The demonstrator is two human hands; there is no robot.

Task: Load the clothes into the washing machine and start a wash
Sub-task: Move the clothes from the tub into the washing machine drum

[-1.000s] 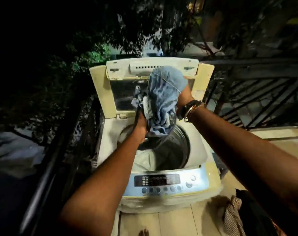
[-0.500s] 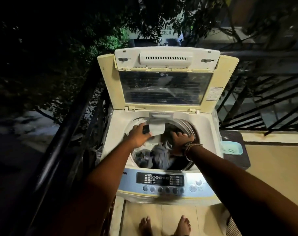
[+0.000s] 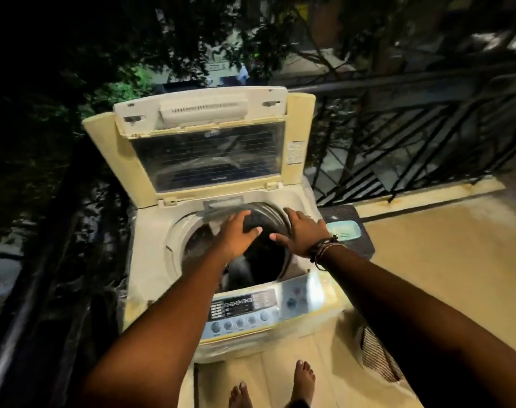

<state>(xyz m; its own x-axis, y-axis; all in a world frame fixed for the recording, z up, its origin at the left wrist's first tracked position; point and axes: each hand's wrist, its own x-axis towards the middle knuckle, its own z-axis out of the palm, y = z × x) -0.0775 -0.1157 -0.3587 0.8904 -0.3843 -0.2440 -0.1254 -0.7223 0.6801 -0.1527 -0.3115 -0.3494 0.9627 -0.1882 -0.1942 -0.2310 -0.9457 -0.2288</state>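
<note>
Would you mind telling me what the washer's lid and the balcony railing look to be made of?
The lid: apparently plastic, cream and yellowed, around a clear glossy window that reflects light, either glass or plastic. The railing: probably dark painted metal, judging by its thin straight bars.

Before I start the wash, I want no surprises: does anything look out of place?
One thing: a checked cloth lies on the floor right of the washer, not in the drum. The lid stands open; both hands, left and right, are empty above the drum.
</note>
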